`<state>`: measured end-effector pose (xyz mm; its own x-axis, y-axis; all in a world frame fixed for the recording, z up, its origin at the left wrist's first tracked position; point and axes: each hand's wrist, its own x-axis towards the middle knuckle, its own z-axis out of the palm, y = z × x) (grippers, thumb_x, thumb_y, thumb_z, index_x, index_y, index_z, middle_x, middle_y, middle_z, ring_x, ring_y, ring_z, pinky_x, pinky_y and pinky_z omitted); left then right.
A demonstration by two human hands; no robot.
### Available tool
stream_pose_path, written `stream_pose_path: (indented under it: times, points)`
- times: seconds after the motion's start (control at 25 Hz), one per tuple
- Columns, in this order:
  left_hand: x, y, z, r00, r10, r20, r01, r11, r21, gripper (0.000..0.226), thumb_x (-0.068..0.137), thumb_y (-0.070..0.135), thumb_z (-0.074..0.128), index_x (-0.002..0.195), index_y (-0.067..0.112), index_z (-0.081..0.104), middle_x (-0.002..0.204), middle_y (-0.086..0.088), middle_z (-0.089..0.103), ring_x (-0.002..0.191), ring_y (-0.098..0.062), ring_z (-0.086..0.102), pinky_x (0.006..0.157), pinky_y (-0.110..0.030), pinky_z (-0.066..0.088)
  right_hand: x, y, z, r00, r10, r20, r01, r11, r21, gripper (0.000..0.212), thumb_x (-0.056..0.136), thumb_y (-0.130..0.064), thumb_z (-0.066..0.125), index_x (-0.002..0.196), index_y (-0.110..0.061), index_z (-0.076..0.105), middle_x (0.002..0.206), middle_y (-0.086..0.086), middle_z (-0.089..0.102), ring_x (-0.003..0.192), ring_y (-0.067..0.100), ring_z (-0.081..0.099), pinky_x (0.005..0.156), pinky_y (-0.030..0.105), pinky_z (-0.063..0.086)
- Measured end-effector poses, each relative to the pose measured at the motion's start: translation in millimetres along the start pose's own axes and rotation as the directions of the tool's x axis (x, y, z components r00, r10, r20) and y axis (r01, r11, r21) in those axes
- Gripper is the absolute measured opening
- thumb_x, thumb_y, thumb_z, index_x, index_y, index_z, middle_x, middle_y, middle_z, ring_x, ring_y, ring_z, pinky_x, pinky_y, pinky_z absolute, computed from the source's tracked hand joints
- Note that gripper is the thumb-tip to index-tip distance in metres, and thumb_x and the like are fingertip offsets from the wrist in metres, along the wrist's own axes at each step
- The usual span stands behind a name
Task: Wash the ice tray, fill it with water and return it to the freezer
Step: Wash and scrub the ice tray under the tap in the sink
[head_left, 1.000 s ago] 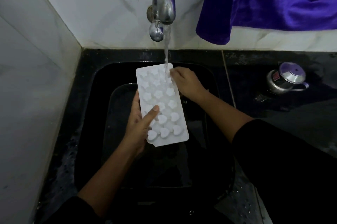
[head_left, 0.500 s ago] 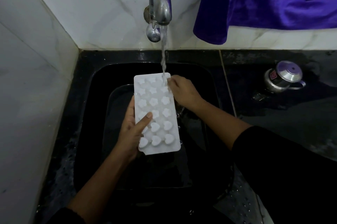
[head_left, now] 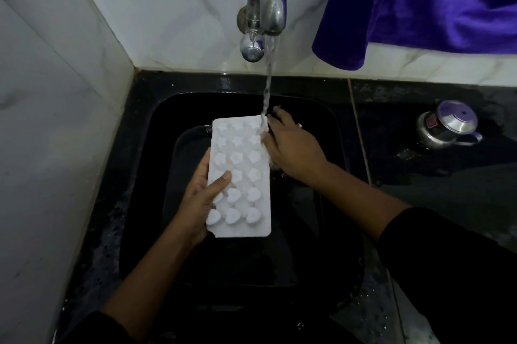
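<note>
The left grip (head_left: 195, 203) is clamped on the tray (head_left: 240, 175), thumb across its face and fingers behind, holding it over the sink (head_left: 137, 189). The right grip (head_left: 292, 147) sits at the tray's far right edge, under the stream (head_left: 267, 91). With the splash there, I can't tell if it pinches or just rubs. Water from the tap (head_left: 265, 2) hits only that corner, so I'd slide the tray across under it, rub every shape, then tip it to drain.
</note>
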<state>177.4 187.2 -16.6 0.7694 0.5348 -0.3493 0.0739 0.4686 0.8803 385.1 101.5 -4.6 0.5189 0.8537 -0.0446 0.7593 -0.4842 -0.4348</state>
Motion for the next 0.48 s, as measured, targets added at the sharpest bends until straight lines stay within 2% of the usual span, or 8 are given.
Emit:
stream_pose_path:
  times: [0.08,0.12,0.28,0.36,0.48]
  points:
    - [4,2,-2,1.0,-0.006,-0.009,0.006,1.0,-0.012,0.054,0.106,0.017,0.056,0.155,0.034,0.044,0.145,-0.004,0.064,0.129,-0.031,0.065,0.1,-0.047,0.058,-11,0,-6,0.995,-0.093,0.034,0.096,0.989,-0.116,0.055,0.111,-0.039,0.036,0.161,-0.017,0.034,0.171,0.005,0.024,0.127,0.029,0.06,0.088,0.045,0.059]
    - [8,4,-3,1.0,-0.006,-0.02,0.006,1.0,-0.016,0.053,0.105,0.018,0.057,0.154,0.035,0.046,0.144,-0.004,0.065,0.129,-0.031,0.065,0.103,-0.051,0.055,-20,-3,-5,0.988,-0.14,0.061,0.148,0.977,-0.153,0.055,0.11,-0.036,0.038,0.162,-0.017,0.032,0.171,0.004,0.024,0.128,0.03,0.06,0.086,0.046,0.059]
    - [13,3,-4,1.0,-0.017,-0.023,0.017,1.0,-0.022,0.052,0.104,0.019,0.059,0.152,0.035,0.048,0.143,-0.003,0.066,0.128,-0.029,0.066,0.105,-0.05,0.052,-38,4,-7,0.952,-0.288,0.103,0.305,0.916,-0.26,0.052,0.099,-0.019,0.056,0.15,-0.011,0.052,0.159,0.008,0.048,0.114,0.033,0.068,0.08,0.043,0.06]
    - [14,1,4,0.999,-0.025,-0.022,0.025,0.999,-0.024,0.051,0.105,0.019,0.059,0.152,0.035,0.049,0.142,-0.002,0.067,0.127,-0.028,0.066,0.1,-0.046,0.057,-27,6,-15,0.963,-0.258,0.073,0.268,0.903,-0.335,0.05,0.094,-0.017,0.059,0.143,-0.009,0.058,0.156,0.012,0.05,0.104,0.033,0.071,0.075,0.04,0.056]
    - [19,0,11,0.998,-0.021,-0.055,0.018,0.999,-0.042,0.05,0.104,0.017,0.059,0.151,0.031,0.05,0.139,-0.003,0.068,0.124,-0.027,0.068,0.097,-0.043,0.06,-22,-17,-16,0.99,-0.121,0.077,0.142,0.9,-0.411,0.054,0.101,-0.024,0.052,0.151,-0.006,0.043,0.167,0.014,0.03,0.117,0.035,0.063,0.086,0.045,0.053]
